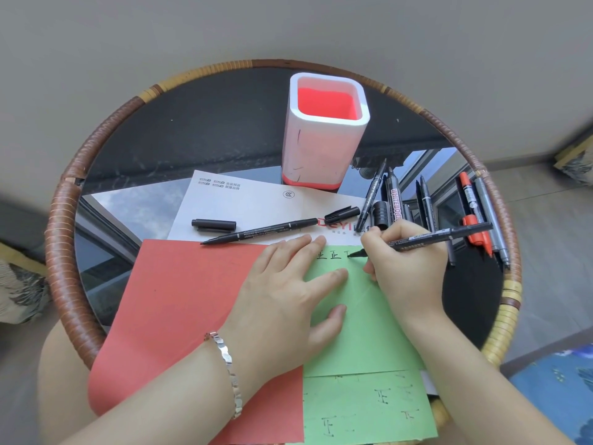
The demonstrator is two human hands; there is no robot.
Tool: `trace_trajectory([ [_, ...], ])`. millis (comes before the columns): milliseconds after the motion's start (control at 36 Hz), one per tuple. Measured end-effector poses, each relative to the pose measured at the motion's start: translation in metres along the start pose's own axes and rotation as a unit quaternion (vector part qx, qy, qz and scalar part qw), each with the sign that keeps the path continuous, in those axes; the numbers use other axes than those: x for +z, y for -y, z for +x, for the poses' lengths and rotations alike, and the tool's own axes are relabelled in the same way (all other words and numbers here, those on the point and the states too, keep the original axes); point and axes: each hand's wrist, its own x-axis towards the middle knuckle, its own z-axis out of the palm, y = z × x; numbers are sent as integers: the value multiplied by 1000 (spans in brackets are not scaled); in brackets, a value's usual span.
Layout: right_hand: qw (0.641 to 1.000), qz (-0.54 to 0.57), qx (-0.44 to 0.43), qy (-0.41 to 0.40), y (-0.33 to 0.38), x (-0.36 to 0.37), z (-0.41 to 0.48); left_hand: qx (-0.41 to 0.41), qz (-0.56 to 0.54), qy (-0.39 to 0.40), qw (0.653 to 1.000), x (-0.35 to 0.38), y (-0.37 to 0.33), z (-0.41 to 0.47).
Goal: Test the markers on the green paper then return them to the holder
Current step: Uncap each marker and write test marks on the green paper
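My right hand (406,261) grips a black marker (439,236), its tip touching the top edge of the green paper (362,342) beside small black marks. My left hand (288,290) lies flat, fingers spread, across the seam between the green paper and a red sheet (179,313). A white holder with a red inside (324,130) stands upright and empty at the back of the table. An uncapped black marker (260,232) lies on a white sheet, with a loose cap (213,224) to its left and another cap (341,214) at its right end.
Several more markers, black, grey and one red-orange (471,207), lie in a loose row at the right of the round glass table with a woven rattan rim (64,239). A white printed sheet (244,203) lies under the coloured papers. A bracelet is on my left wrist.
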Motion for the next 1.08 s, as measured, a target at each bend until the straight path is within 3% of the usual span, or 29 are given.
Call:
trace_trajectory([
  [1083, 1000, 0, -15, -7, -6, 1, 2, 1, 4, -4, 1000, -1, 0, 0],
])
